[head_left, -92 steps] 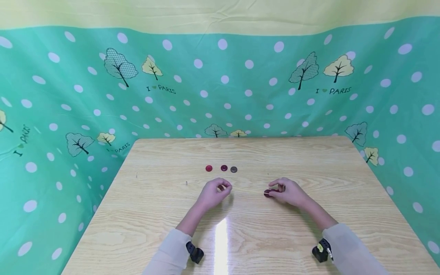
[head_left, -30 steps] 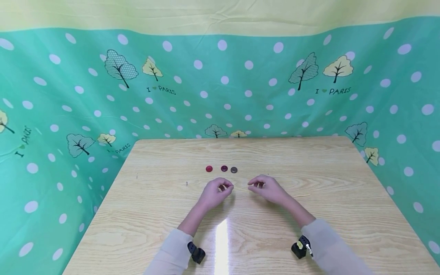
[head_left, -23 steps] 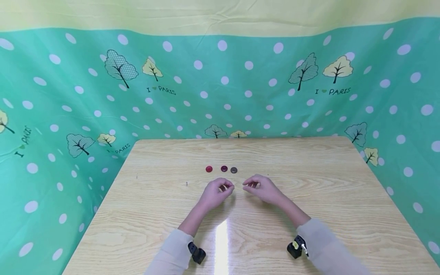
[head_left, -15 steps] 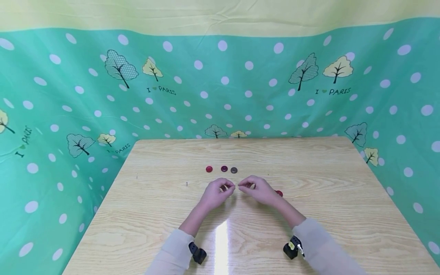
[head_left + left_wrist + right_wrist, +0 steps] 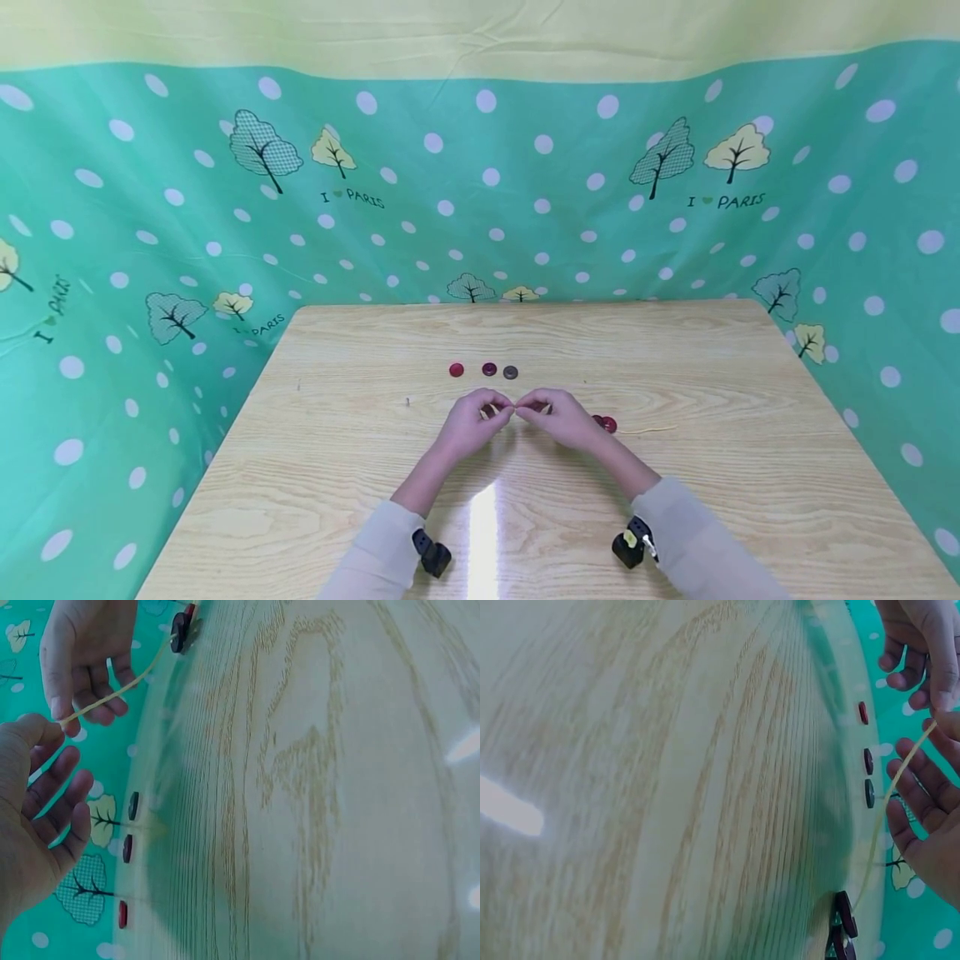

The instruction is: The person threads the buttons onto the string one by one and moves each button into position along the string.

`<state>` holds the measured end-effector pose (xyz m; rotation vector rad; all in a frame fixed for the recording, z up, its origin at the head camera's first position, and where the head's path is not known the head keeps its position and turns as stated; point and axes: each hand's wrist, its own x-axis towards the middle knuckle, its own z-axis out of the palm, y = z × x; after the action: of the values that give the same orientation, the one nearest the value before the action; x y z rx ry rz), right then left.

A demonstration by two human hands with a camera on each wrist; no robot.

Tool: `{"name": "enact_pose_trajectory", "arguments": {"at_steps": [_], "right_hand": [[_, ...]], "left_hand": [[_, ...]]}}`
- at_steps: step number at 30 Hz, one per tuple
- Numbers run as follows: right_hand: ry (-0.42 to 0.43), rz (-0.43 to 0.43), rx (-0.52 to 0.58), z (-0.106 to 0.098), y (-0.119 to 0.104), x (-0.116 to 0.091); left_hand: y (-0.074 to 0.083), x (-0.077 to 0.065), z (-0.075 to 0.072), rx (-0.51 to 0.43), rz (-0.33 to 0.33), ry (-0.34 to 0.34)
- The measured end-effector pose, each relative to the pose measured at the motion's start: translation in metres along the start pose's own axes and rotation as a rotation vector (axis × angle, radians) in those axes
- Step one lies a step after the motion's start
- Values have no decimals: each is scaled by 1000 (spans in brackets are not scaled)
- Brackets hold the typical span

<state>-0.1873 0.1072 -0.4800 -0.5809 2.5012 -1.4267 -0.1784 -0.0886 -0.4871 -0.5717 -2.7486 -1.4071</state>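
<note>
My left hand (image 5: 465,427) pinches a thin yellow string (image 5: 120,691) near its end, thumb against forefinger. The right hand (image 5: 561,419) meets it tip to tip over the middle of the table, its thumb and forefinger on the same string. From there the string runs down to several threaded buttons, among them a red button (image 5: 610,426) and a dark button (image 5: 844,913), lying beside the right wrist. The string's tail (image 5: 648,430) stretches to the right past them. In both wrist views the other fingers hang loosely curled; the very end of the string is hidden between the fingertips.
Beyond the hands lie three loose buttons in a row: a red button (image 5: 456,370), a dark purple button (image 5: 489,369) and a grey button (image 5: 510,372). The wooden table (image 5: 337,467) is backed by a green dotted cloth (image 5: 420,233).
My right hand has moved left, away from the threaded buttons, until its fingertips met the left hand's. The buttons now show on the table behind it. The left hand has barely moved.
</note>
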Motion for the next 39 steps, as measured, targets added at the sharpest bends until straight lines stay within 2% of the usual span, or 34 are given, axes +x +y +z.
{"name": "enact_pose_trajectory", "arguments": {"at_steps": [14,23,29,34,39], "right_hand": [[8,-4,25,1,3,0],[19,13,23,-1,4,-2],[33,38,15,-2,4,-3],[44,50,28,-3,5,-4],[38,67,25,-4,6,-5]], "left_hand": [[-2,1,0,-9,8,3],[-6,2,-1,-23,-32,2],[-11,3,-6,3,-107,28],[-16,7,-14,40,-176,89],[-29,11,-25,75,-260,153]]}}
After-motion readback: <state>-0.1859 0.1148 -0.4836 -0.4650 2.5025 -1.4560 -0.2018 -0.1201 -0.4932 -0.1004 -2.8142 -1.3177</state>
